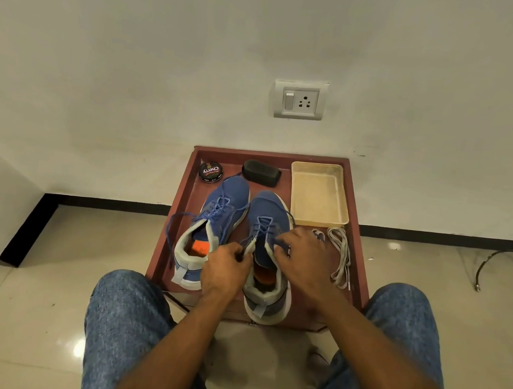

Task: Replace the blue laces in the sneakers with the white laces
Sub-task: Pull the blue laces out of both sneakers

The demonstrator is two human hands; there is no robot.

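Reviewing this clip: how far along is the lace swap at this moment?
Early. Done: the left sneaker has its blue lace loosened, ends trailing. In hand: the left hand pinches the right sneaker at its tongue while the right hand works its blue lace. Left: both blue laces remain threaded; the white laces lie untouched beside it.

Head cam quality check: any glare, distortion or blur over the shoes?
Head view: glare spots on the floor tiles, none on the sneakers; wide-angle bending at the skirting; light is soft and even; both hands and the white laces are fairly sharp.
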